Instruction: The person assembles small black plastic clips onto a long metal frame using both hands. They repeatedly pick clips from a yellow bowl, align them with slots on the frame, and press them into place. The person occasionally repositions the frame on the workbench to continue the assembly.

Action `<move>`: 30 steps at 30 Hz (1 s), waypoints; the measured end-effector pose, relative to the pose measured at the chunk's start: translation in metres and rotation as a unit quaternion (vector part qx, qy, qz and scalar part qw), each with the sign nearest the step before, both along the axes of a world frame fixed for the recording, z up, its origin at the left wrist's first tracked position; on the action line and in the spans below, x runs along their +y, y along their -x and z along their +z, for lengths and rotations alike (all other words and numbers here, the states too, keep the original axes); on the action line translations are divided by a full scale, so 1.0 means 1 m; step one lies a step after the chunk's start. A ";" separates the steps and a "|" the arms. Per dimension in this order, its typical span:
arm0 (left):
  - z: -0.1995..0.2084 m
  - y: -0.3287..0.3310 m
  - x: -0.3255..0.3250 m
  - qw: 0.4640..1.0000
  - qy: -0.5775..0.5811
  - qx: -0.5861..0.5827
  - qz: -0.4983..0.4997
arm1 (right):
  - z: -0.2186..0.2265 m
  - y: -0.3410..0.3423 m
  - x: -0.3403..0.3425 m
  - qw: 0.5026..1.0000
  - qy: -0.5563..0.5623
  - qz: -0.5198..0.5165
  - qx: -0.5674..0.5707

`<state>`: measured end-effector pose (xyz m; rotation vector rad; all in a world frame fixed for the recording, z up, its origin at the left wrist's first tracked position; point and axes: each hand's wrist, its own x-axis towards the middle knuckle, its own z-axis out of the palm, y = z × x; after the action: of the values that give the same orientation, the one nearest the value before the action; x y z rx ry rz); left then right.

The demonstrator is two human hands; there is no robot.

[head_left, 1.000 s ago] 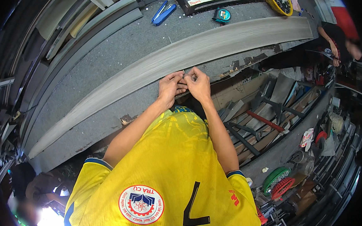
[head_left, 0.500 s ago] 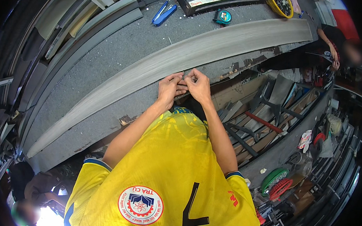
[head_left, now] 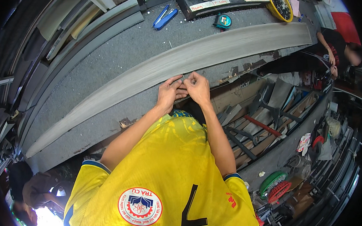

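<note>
A long, pale grey wood-grain strip lies in a curve across the grey worktop, as the fisheye view shows it. At its near edge my left hand has its index finger stretched out towards the strip, the other fingers loosely bent and apart. Right beside it, my right hand is pinched, thumb against fingers. Something thin and pale shows at the right fingertips, too small to name. The two hands almost touch. Whether either hand presses on the strip I cannot tell.
Beyond the strip are a blue stapler, a tape measure, a dark box with green buttons and a yellow basket of small dark pieces. Offcuts fill a bin at right. Another person works at far right.
My left index finger has straightened a little away from the other fingers. The right hand stays pinched in nearly the same place. The view has shifted slightly.
</note>
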<state>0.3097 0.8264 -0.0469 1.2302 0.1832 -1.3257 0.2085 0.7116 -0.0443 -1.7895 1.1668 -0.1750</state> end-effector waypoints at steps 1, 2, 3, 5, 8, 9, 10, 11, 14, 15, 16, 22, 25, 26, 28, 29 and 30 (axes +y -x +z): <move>0.000 0.000 0.000 1.000 0.000 0.001 -0.001 | 0.000 0.000 0.000 1.000 -0.004 -0.001 -0.001; 0.000 0.000 0.000 1.000 -0.001 0.002 -0.002 | 0.000 0.000 0.000 1.000 -0.009 -0.002 0.001; 0.000 -0.001 0.000 1.000 0.002 0.000 -0.006 | 0.000 0.001 0.000 1.000 -0.014 -0.005 0.006; 0.000 -0.001 0.001 1.000 0.004 -0.002 -0.014 | 0.000 0.000 0.000 1.000 -0.014 -0.005 0.005; -0.001 -0.001 0.001 1.000 0.006 -0.003 -0.015 | 0.001 -0.001 -0.001 1.000 -0.017 -0.002 0.011; -0.002 -0.001 0.001 1.000 0.006 -0.003 -0.015 | 0.001 -0.001 -0.001 1.000 -0.020 -0.002 0.015; -0.002 -0.001 0.001 1.000 0.006 -0.004 -0.015 | 0.002 -0.001 -0.002 1.000 -0.018 0.000 0.015; -0.002 -0.001 0.001 1.000 0.004 -0.005 -0.016 | 0.002 -0.002 -0.002 1.000 -0.017 0.000 0.016; -0.002 -0.001 0.002 1.000 0.007 -0.002 -0.017 | 0.001 -0.003 -0.003 1.000 -0.018 0.000 0.020; -0.002 -0.001 0.002 1.000 0.010 -0.003 -0.016 | 0.000 -0.003 -0.003 1.000 -0.018 0.000 0.021; -0.002 -0.001 0.002 1.000 0.010 -0.004 -0.016 | -0.001 -0.002 -0.004 1.000 -0.020 0.002 0.022; -0.001 -0.001 0.002 1.000 0.014 -0.012 -0.023 | -0.006 0.000 -0.005 0.999 -0.035 0.002 0.012; 0.001 -0.002 0.002 0.999 0.008 -0.021 -0.035 | -0.007 0.000 -0.005 0.999 -0.033 0.006 0.013; 0.001 -0.002 0.002 0.999 0.003 -0.023 -0.039 | -0.008 0.000 -0.006 0.999 -0.034 0.008 0.012; 0.002 -0.002 0.000 0.999 -0.008 -0.032 -0.044 | -0.008 0.001 -0.007 0.999 -0.037 0.011 0.011; 0.002 -0.002 0.000 0.998 -0.013 -0.036 -0.046 | -0.007 0.002 -0.007 0.999 -0.040 0.013 0.011; 0.002 -0.001 -0.002 0.998 -0.018 -0.042 -0.051 | -0.007 0.002 -0.008 0.999 -0.042 0.016 0.011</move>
<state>0.3106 0.8247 -0.0449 1.3375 0.0856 -1.3601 0.2063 0.7037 -0.0516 -1.7383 1.1449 -0.0861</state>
